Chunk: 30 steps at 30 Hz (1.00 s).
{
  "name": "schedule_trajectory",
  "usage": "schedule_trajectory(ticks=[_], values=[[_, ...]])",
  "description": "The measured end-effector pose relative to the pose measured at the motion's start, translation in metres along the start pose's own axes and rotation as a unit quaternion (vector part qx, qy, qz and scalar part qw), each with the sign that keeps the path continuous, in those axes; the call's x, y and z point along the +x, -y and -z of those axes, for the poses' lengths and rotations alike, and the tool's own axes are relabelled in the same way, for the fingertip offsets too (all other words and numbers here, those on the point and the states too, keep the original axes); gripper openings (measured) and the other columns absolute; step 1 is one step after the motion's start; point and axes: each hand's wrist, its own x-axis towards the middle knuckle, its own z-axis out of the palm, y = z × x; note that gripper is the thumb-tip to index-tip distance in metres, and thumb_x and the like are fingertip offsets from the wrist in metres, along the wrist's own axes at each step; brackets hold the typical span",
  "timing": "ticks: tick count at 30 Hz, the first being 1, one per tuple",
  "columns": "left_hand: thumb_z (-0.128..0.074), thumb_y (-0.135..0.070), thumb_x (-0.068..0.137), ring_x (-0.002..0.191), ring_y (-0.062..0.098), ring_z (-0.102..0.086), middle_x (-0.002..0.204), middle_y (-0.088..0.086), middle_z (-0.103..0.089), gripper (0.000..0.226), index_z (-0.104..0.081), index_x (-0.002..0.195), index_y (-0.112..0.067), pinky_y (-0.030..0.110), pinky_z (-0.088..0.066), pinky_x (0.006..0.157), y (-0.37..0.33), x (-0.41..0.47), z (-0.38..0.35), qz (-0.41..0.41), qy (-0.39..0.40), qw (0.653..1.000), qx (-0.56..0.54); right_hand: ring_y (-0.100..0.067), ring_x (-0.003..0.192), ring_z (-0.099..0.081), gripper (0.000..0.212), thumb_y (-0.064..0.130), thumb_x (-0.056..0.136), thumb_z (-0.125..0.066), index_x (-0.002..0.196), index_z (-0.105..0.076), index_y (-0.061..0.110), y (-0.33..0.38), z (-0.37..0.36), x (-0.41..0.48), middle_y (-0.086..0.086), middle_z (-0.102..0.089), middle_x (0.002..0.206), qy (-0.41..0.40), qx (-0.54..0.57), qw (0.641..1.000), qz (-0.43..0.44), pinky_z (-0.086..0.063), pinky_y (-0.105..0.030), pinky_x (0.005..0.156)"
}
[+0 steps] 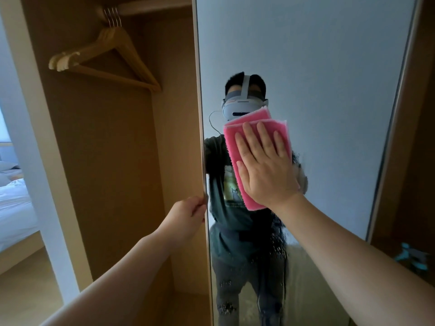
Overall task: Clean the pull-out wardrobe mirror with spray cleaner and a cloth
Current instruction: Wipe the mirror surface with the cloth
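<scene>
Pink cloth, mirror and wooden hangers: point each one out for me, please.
pink cloth (259, 115), head view, on its upper folded corner.
mirror (317, 78), head view, on the upper glass.
wooden hangers (62, 62), head view, on the left shoulder ends.

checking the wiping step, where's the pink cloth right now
In the head view the pink cloth lies flat against the mirror, pressed under the right hand near the mirror's left edge, above the left hand.
</scene>
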Motion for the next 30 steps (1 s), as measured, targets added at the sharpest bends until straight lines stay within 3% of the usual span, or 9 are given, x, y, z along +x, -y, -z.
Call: schedule_trajectory(ticks=[5,8,12,16,20,27,30], values=[[-0.047,-0.022,0.1,0.078,0.026,-0.066,0.082,0.001,-0.066,0.017,-0.063,0.096,-0.017,0.024,-0.05,0.058,-0.004,-0.001,0.0,0.005,-0.004,1.0,0.021,-0.034,0.148,-0.008,0.059,0.039,0.102,-0.027,0.153,-0.021,0.01,0.007,-0.012,-0.042,-0.014,-0.015,0.159,0.003,0.005,1.0,-0.011,-0.004,-0.051,0.12],[-0.047,-0.021,0.1,0.077,0.027,-0.066,0.083,0.004,-0.066,0.016,-0.062,0.097,-0.016,0.031,-0.054,0.061,-0.005,0.0,0.001,0.005,-0.003,0.999,0.035,-0.035,0.148,-0.007,0.06,0.04,0.102,-0.026,0.153,-0.02,0.01,0.014,-0.021,-0.077,-0.014,-0.015,0.159,0.016,0.003,1.0,0.002,-0.003,-0.051,0.12],[-0.047,-0.019,0.1,0.075,0.018,-0.065,0.084,0.001,-0.065,0.013,-0.06,0.096,-0.018,0.03,-0.056,0.065,-0.009,0.002,0.004,-0.005,0.008,0.997,0.074,-0.034,0.148,-0.012,0.058,0.041,0.103,-0.023,0.152,-0.024,0.01,0.021,-0.031,-0.117,-0.014,-0.021,0.158,0.04,0.005,0.998,0.039,-0.006,-0.05,0.12],[-0.047,-0.018,0.099,0.075,0.022,-0.064,0.086,0.005,-0.065,0.013,-0.059,0.094,-0.015,0.034,-0.055,0.064,-0.011,0.002,0.005,-0.001,0.011,0.996,0.092,-0.034,0.148,-0.014,0.06,0.042,0.1,-0.03,0.151,-0.027,0.011,0.019,-0.036,-0.137,-0.013,-0.023,0.158,0.054,-0.005,0.995,0.082,-0.009,-0.049,0.12],[-0.046,-0.018,0.1,0.068,0.016,-0.062,0.086,0.003,-0.066,0.012,-0.056,0.093,-0.02,0.019,-0.047,0.051,-0.014,0.0,0.003,0.006,0.01,0.996,0.094,-0.032,0.147,-0.016,0.06,0.042,0.1,-0.03,0.152,-0.025,0.012,0.013,-0.036,-0.141,-0.011,-0.026,0.158,0.051,0.0,0.994,0.101,-0.012,-0.048,0.12],[-0.046,-0.019,0.101,0.064,0.012,-0.061,0.084,0.003,-0.065,0.015,-0.054,0.089,-0.023,0.013,-0.044,0.048,-0.02,-0.002,0.003,0.013,0.013,0.995,0.1,-0.028,0.148,-0.015,0.058,0.041,0.1,-0.03,0.152,-0.025,0.014,-0.008,-0.031,-0.129,-0.007,-0.023,0.159,0.051,-0.002,0.987,0.155,-0.007,-0.045,0.121],[-0.046,-0.018,0.1,0.07,0.017,-0.065,0.085,0.005,-0.067,0.016,-0.054,0.088,-0.023,0.018,-0.049,0.054,-0.021,-0.002,0.003,0.017,0.01,0.995,0.098,-0.027,0.147,-0.018,0.057,0.039,0.1,-0.028,0.151,-0.026,0.014,-0.022,-0.025,-0.115,-0.006,-0.026,0.157,0.034,0.006,0.984,0.173,-0.01,-0.044,0.12]])
